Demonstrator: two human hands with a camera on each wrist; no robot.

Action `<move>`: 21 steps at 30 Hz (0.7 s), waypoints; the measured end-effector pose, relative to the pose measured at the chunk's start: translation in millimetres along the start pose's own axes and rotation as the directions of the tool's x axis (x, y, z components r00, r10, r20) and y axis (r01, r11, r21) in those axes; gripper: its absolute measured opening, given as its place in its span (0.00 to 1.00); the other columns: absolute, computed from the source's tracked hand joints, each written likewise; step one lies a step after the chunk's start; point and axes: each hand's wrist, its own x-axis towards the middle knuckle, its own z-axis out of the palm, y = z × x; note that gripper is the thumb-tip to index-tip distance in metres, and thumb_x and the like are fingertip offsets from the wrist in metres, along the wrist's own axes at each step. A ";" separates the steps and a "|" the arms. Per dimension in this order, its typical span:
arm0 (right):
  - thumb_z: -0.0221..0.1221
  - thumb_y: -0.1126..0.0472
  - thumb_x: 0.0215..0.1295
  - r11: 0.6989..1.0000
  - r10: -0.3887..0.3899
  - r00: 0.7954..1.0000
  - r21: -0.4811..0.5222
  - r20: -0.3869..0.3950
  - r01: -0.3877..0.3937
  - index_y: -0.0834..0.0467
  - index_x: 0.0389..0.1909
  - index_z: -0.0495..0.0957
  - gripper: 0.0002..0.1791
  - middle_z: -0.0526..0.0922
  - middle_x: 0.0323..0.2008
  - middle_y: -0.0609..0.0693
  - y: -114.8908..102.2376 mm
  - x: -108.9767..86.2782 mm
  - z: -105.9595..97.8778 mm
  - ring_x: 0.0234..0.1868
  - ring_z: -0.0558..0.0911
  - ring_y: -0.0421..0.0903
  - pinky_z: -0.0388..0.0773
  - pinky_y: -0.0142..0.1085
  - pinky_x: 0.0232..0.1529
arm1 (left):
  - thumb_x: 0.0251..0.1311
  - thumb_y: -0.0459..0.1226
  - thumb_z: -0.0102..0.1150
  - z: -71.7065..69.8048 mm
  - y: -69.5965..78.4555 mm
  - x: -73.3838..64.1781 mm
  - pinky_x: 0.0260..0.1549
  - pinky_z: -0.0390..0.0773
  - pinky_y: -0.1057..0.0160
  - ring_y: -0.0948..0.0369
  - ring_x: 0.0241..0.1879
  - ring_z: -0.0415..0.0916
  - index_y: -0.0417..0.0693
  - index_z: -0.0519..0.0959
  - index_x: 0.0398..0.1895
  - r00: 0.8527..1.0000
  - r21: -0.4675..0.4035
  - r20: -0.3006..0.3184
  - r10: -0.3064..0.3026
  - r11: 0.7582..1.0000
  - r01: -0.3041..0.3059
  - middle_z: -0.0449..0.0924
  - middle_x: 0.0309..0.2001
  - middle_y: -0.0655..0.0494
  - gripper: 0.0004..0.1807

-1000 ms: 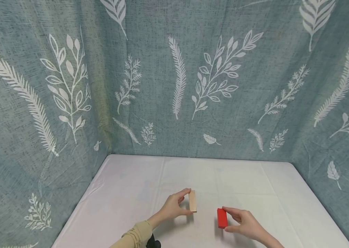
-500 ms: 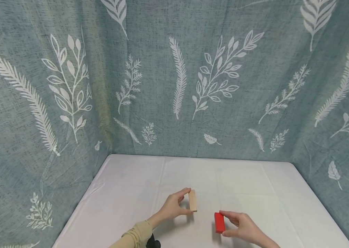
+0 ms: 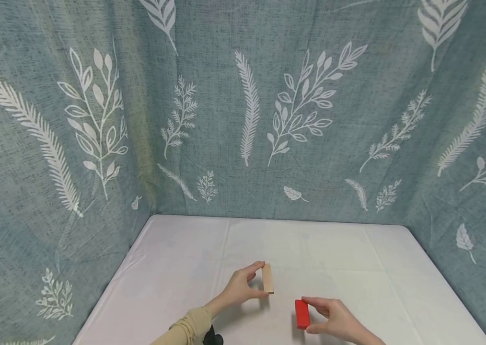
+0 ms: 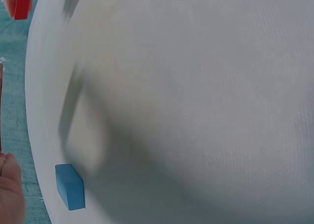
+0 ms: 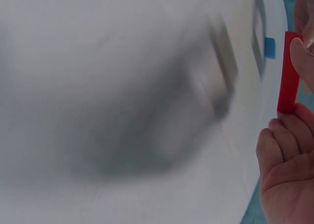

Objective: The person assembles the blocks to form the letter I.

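Note:
In the head view, my left hand pinches a plain wooden block by its two ends, thumb nearest me. To the right and closer to me, my right hand holds a red block the same way. Shadows beneath both blocks show them raised above the white table. The two blocks are apart. A blue block sits on the table in the left wrist view, and its side shows small in the right wrist view. The head view does not show it.
A white cloth covers the table. Teal curtains with white leaf prints hang behind it and on both sides. A small black object shows at the bottom edge beside the left sleeve.
My right hand has moved left and toward me with the red block. My left hand and the wooden block stay almost in place.

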 end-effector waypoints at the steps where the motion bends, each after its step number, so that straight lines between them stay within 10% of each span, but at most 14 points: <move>1: 0.72 0.53 0.47 1.000 0.001 1.000 0.004 0.006 -0.001 0.64 0.61 0.71 0.40 0.75 0.60 0.61 0.1 0.1 0.9 0.61 0.73 0.63 0.77 0.51 0.58 | 0.44 0.32 0.73 0.1 -0.1 -0.1 0.64 0.68 0.52 0.43 0.68 0.59 0.30 0.64 0.65 1.000 -0.007 -0.001 -0.001 1.000 0.001 0.61 0.68 0.35 0.43; 21: 0.70 0.61 0.49 0.983 0.171 0.982 0.047 0.085 -0.175 0.63 0.61 0.71 0.36 0.76 0.58 0.62 9.8 2.8 20.0 0.60 0.71 0.65 0.70 0.68 0.54 | 0.43 0.32 0.74 3.9 -0.3 -0.1 0.63 0.69 0.51 0.43 0.67 0.61 0.30 0.65 0.64 1.000 0.029 -0.020 0.000 1.000 0.000 0.63 0.67 0.34 0.42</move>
